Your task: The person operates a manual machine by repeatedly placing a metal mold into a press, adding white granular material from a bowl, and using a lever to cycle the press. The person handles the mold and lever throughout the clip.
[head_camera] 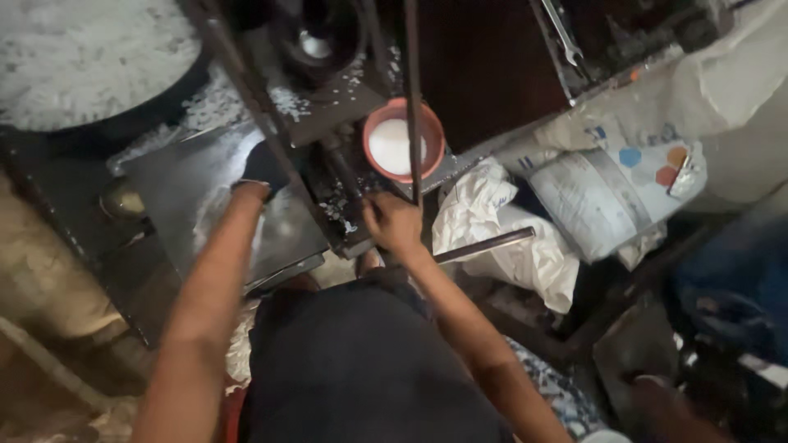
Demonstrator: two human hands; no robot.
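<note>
My right hand (392,223) is closed, the fingers curled around the dark edge of the machine (345,205), just below a thin upright rod (412,98). A dark bar (484,244) sticks out to the right of this hand, close to my wrist. My left hand (261,168) reaches forward to the machine on the other side; it is dark and partly hidden there, so I cannot tell if it is open or closed. Under my left arm lies a grey metal plate (176,193), dusty with white powder. Just beyond my right hand stands a bowl (402,138): round, orange-red, filled with something white and smooth. The rod crosses in front of it. White grains are scattered on the machine around the bowl. To the right of my right hand lie crumpled white sacks (525,246). Far beyond my left hand there is a big white heap (82,57).
</note>
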